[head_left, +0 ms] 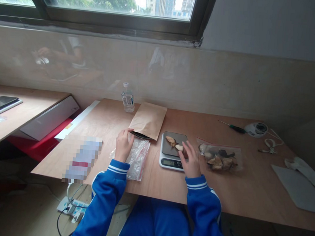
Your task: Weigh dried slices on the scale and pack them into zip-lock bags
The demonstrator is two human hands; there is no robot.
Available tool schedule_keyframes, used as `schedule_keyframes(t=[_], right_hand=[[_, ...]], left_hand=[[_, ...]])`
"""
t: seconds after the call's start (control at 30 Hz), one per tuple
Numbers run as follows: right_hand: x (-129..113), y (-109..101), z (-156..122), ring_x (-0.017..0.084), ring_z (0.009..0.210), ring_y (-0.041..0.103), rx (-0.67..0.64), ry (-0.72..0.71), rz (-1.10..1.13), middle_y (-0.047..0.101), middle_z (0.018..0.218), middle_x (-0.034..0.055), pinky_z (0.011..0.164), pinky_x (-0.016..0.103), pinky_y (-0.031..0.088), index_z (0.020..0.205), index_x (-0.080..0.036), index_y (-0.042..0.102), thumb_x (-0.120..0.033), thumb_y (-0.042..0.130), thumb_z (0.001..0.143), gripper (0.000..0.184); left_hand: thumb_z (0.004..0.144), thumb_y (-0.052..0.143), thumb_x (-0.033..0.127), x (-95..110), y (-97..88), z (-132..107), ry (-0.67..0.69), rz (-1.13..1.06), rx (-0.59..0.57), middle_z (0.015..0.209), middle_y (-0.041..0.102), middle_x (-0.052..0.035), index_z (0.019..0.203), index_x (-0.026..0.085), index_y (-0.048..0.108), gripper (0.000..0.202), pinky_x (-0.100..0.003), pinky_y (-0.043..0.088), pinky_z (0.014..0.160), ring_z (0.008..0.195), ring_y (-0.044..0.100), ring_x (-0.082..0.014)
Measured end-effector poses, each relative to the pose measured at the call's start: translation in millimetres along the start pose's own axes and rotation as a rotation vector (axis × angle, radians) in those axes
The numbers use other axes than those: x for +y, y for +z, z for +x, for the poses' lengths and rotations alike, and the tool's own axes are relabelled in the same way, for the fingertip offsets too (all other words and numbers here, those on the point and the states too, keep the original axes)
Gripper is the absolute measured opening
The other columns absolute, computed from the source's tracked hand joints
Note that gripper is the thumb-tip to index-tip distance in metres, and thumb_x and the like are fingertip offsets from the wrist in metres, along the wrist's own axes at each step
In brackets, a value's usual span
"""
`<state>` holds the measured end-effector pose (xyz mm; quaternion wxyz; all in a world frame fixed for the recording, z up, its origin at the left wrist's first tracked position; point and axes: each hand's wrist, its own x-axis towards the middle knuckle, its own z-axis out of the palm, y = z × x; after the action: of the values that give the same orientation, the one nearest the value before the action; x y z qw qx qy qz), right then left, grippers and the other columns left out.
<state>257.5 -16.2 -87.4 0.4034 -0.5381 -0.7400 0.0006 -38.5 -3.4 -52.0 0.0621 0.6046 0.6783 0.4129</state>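
Note:
My left hand [123,145] rests at the near left corner of a brown paper bag [149,120], thumb and forefinger apart by its slightly gaping mouth. Beneath and beside that hand lie clear zip bags [138,160]. To the right stands a white kitchen scale [167,163] with a grey top and a small display I cannot read. On it lie a brown dried piece [170,141] and a whitish piece [179,148], perhaps dried mushroom. My right hand [191,161], fingers apart, is over the scale's right edge, fingertips at the whitish piece.
A zip bag of dried pieces [222,160] lies right of the scale. Behind are a water bottle [128,99], a screwdriver [235,128] and a white corded device [256,129]. A grey sheet [300,189] lies far right; a blurred-out object [83,159] is at left.

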Motion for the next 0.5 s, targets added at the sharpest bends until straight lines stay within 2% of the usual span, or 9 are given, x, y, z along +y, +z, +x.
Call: schedule_keyframes(t=[0.07, 0.13, 0.23, 0.37, 0.43, 0.5], right_hand=[[-5.2, -9.5, -12.5, 0.024, 0.117, 0.050, 0.089, 0.021, 0.004, 0.053, 0.127, 0.0132, 0.097, 0.042, 0.042, 0.124, -0.018, 0.054, -0.027, 0.043, 0.091, 0.037], [-9.6, -19.0, -28.4, 0.024, 0.111, 0.053, 0.166, 0.055, 0.001, 0.058, 0.118, 0.0131, 0.095, 0.044, 0.043, 0.119, -0.019, 0.058, -0.022, 0.042, 0.090, 0.033], [-18.1, -28.0, -53.1, 0.023, 0.100, 0.057, 0.209, 0.098, 0.022, 0.060, 0.103, 0.0120, 0.090, 0.045, 0.046, 0.107, -0.020, 0.063, -0.018, 0.043, 0.088, 0.028], [-48.4, -29.2, -76.1, 0.022, 0.095, 0.057, 0.113, 0.039, 0.150, 0.058, 0.098, 0.0104, 0.084, 0.041, 0.050, 0.099, -0.021, 0.063, -0.012, 0.043, 0.086, 0.026], [-73.8, -25.7, -78.0, 0.021, 0.099, 0.057, 0.004, 0.009, 0.228, 0.057, 0.102, 0.0109, 0.085, 0.040, 0.051, 0.100, -0.021, 0.063, -0.010, 0.041, 0.085, 0.028], [-101.9, -18.5, -70.4, 0.021, 0.107, 0.054, -0.107, -0.019, 0.297, 0.056, 0.110, 0.0115, 0.091, 0.040, 0.049, 0.104, -0.020, 0.062, -0.009, 0.038, 0.086, 0.032]], left_hand=[[0.082, 0.046, 0.022, 1.9, -2.7, -10.1, 0.053, 0.011, 0.003, 0.104, 0.061, -0.0088, 0.103, 0.018, 0.057, 0.024, -0.040, 0.041, 0.094, 0.104, 0.054, -0.0238], [0.081, 0.046, 0.020, 0.2, -1.4, -14.5, 0.072, 0.023, 0.029, 0.104, 0.060, -0.0093, 0.105, 0.018, 0.056, 0.026, -0.040, 0.041, 0.094, 0.104, 0.054, -0.0238], [0.078, 0.048, 0.016, -7.6, 7.0, -6.9, 0.047, 0.038, 0.063, 0.111, 0.057, -0.0111, 0.113, 0.018, 0.054, 0.036, -0.041, 0.041, 0.094, 0.109, 0.052, -0.0250], [0.073, 0.055, 0.014, -18.9, 21.0, 19.1, 0.015, 0.117, -0.041, 0.126, 0.053, -0.0122, 0.123, 0.020, 0.052, 0.051, -0.041, 0.042, 0.094, 0.112, 0.053, -0.0267], [0.072, 0.055, 0.012, -22.1, 24.9, 31.0, 0.012, 0.137, -0.068, 0.125, 0.057, -0.0111, 0.119, 0.021, 0.057, 0.048, -0.039, 0.043, 0.092, 0.108, 0.056, -0.0260], [0.074, 0.052, 0.010, -23.1, 25.3, 38.7, 0.020, 0.141, -0.071, 0.115, 0.064, -0.0083, 0.111, 0.023, 0.063, 0.041, -0.035, 0.044, 0.088, 0.101, 0.059, -0.0235]])
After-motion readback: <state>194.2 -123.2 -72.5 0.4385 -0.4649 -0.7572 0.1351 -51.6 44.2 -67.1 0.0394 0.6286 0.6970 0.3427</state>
